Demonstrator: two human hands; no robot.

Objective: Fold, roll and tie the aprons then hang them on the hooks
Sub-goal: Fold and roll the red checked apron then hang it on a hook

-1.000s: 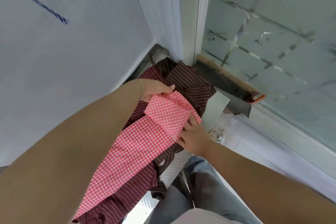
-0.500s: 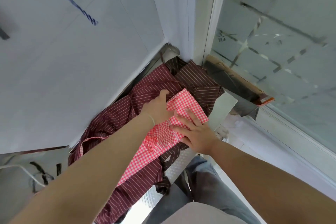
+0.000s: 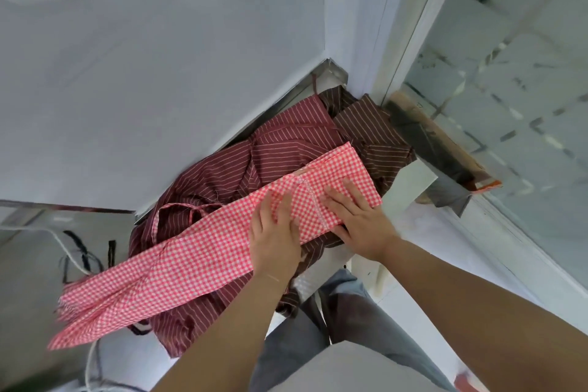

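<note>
At the far left, around nine o'clock, a white cord (image 3: 68, 251) curves over a grey surface beside some dark straps (image 3: 83, 251). The loose lower end of the red gingham apron (image 3: 191, 261) fans out at about eight o'clock, and the apron runs as a long folded band up toward one o'clock, ending in a squared, doubled-over end. It lies on top of a heap of maroon striped aprons (image 3: 270, 149), which fills the corner where the white wall (image 3: 159, 73) meets the frosted glass panel (image 3: 525, 73). A darker brown striped apron (image 3: 369, 127) sits at the heap's upper right, toward one o'clock.

The left hand (image 3: 275, 232) comes up from six o'clock on a bare forearm and lies palm down across the middle of the gingham band, fingers straight and together, pointing to twelve o'clock, pressing the cloth flat. Just beside it, toward three o'clock, the right hand (image 3: 359, 219) reaches in from five o'clock and rests flat on the folded end, fingers spread and pointing to about ten o'clock; its heel hangs over the band's near edge. Neither hand curls around the fabric.

Below the hands, grey trousers (image 3: 350, 328) show at six o'clock. At two o'clock a strip of cardboard (image 3: 445, 143) leans along the base of the glass.
</note>
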